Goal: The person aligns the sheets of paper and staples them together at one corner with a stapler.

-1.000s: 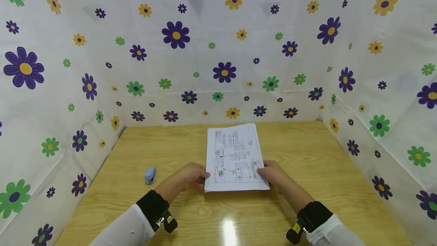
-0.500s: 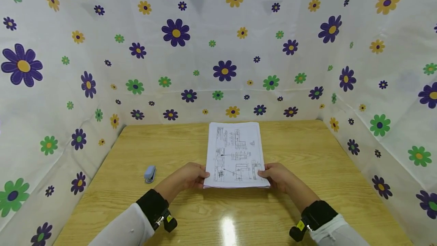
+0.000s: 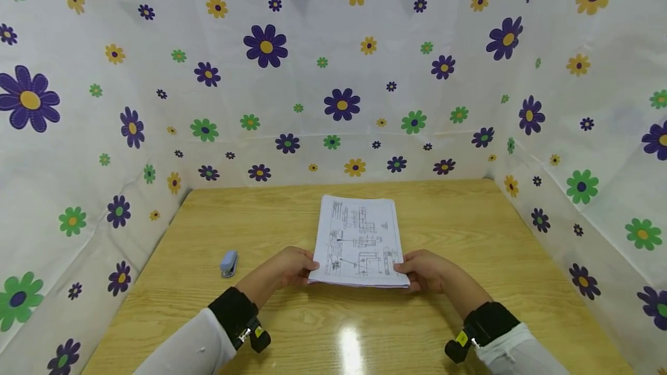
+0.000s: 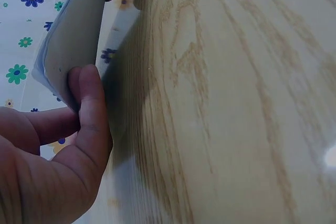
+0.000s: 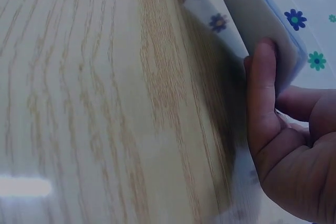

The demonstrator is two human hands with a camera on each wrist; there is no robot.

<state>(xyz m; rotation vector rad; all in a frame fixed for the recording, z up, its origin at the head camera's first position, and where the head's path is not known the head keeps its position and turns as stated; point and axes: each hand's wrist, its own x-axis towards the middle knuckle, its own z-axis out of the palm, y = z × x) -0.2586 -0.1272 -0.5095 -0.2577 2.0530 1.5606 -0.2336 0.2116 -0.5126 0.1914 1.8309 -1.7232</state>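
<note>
A stack of paper printed with line drawings is held between both hands, its near edge raised off the table. My left hand pinches the stack's left edge near the front corner, thumb on top and fingers beneath. On the opposite edge my right hand grips the same way. In the left wrist view, the fingers press against the underside of the sheets. The right wrist view likewise has fingers under the stack. Whether the far edge touches the table I cannot tell.
A small light-blue stapler lies on the wooden table, left of my left hand. White cloth with printed flowers walls off the back and both sides of the table.
Between my hands the paper stack has tilted: its far edge first rose, then sank lower. Its near edge shifted slightly. Both hands keep their hold, and the stapler stays put.
</note>
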